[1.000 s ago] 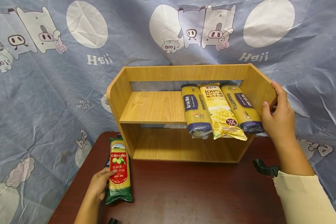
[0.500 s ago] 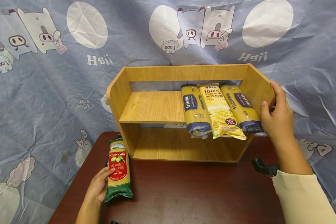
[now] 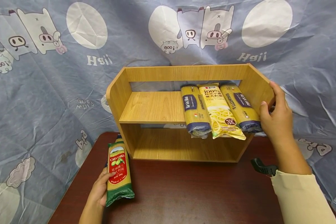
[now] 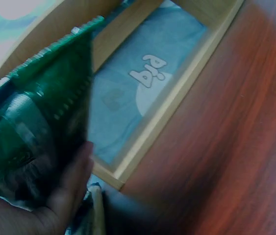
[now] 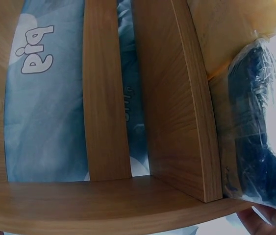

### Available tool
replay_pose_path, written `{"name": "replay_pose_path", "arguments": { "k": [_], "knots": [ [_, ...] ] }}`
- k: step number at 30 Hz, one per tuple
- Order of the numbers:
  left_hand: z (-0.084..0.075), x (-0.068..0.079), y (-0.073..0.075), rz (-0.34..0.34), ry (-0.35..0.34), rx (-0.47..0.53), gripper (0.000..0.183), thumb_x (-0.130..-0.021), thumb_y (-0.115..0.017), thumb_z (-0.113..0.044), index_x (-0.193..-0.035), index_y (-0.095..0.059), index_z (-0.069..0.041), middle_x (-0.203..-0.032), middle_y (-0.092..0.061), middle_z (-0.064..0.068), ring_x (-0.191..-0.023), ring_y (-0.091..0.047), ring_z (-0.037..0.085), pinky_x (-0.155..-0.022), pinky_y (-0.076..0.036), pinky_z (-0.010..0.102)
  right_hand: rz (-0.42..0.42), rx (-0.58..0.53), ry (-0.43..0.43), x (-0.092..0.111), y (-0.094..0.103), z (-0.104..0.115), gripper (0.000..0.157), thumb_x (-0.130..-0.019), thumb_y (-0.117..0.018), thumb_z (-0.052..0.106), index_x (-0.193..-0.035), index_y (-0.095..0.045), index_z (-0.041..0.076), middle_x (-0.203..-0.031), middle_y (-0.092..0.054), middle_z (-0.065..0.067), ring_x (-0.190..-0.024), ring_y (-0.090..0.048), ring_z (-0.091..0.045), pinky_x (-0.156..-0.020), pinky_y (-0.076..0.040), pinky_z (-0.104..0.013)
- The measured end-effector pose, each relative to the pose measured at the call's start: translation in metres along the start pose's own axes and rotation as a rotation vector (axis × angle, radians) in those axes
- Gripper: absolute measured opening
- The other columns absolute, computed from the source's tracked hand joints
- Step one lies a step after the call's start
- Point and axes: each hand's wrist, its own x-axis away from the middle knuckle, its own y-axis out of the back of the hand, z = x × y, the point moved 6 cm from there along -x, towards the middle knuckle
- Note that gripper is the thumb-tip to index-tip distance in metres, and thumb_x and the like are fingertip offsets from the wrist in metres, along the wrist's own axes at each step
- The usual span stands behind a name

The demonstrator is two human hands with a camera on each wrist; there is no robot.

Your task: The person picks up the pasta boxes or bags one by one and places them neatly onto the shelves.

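My left hand (image 3: 99,188) grips a green and gold Olivoilà spaghetti pack (image 3: 118,174) by its left edge, thumb on top. In the left wrist view the pack's green end (image 4: 35,107) looks raised off the table. Partly hidden behind it lies another pack (image 3: 119,138) beside the shelf. My right hand (image 3: 278,119) holds the right side panel of the wooden shelf (image 3: 151,107), thumb on the front side and fingers round the outer edge; the right wrist view shows only part of that hand (image 5: 263,223).
On the upper tier's right half lie a blue-ended spaghetti pack (image 3: 194,109), a yellow noodle pack (image 3: 221,110) and another blue-ended spaghetti pack (image 3: 242,107), all overhanging the front edge. The shelf stands on a dark red table (image 3: 190,189). A patterned cloth (image 3: 140,37) hangs behind.
The left hand has shifted the Olivoilà pack slightly toward me, its far end lower in view, showing more of the pack behind. The right hand stays on the shelf's side panel.
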Motion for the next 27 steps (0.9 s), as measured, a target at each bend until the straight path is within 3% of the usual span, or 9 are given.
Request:
{"name": "replay_pose_path", "arguments": {
  "k": [5, 11, 21, 27],
  "knots": [
    [0.002, 0.001, 0.002, -0.056, 0.000, -0.068, 0.021, -0.109, -0.036, -0.013, -0.126, -0.043, -0.024, -0.102, -0.070, -0.006, -0.089, -0.071, 0.013, -0.076, -0.060, 0.030, -0.003, -0.005, 0.000, 0.000, 0.001, 0.000, 0.062, -0.097, -0.052, 0.013, -0.153, -0.039, 0.037, -0.144, -0.055, -0.025, -0.117, -0.056, -0.050, -0.094, -0.039, -0.061],
    [-0.001, 0.001, -0.002, -0.031, -0.074, -0.131, 0.025, -0.107, -0.043, -0.009, -0.128, -0.039, -0.021, -0.101, -0.071, -0.006, -0.086, -0.073, 0.013, -0.073, -0.061, 0.030, -0.004, -0.006, 0.003, 0.000, 0.001, 0.000, 0.062, -0.097, -0.053, 0.013, -0.153, -0.039, 0.037, -0.143, -0.056, -0.025, -0.116, -0.057, -0.050, -0.093, -0.039, -0.060],
    [-0.001, 0.007, -0.006, -0.014, -0.083, -0.076, 0.043, -0.106, -0.040, -0.003, -0.141, -0.031, -0.027, -0.105, -0.071, -0.008, -0.091, -0.072, 0.012, -0.078, -0.061, 0.029, 0.003, -0.002, -0.021, 0.000, 0.000, -0.002, 0.061, -0.098, -0.051, 0.014, -0.153, -0.038, 0.038, -0.143, -0.056, -0.023, -0.114, -0.057, -0.049, -0.090, -0.039, -0.061],
    [-0.005, 0.013, -0.013, -0.029, -0.117, -0.051, 0.040, -0.105, -0.043, -0.003, -0.139, -0.035, -0.023, -0.108, -0.072, -0.007, -0.094, -0.073, 0.013, -0.080, -0.061, 0.030, 0.002, -0.004, -0.025, 0.000, -0.001, -0.001, 0.061, -0.098, -0.050, 0.015, -0.154, -0.038, 0.037, -0.144, -0.056, -0.023, -0.114, -0.057, -0.050, -0.091, -0.038, -0.062]
  ]
}}
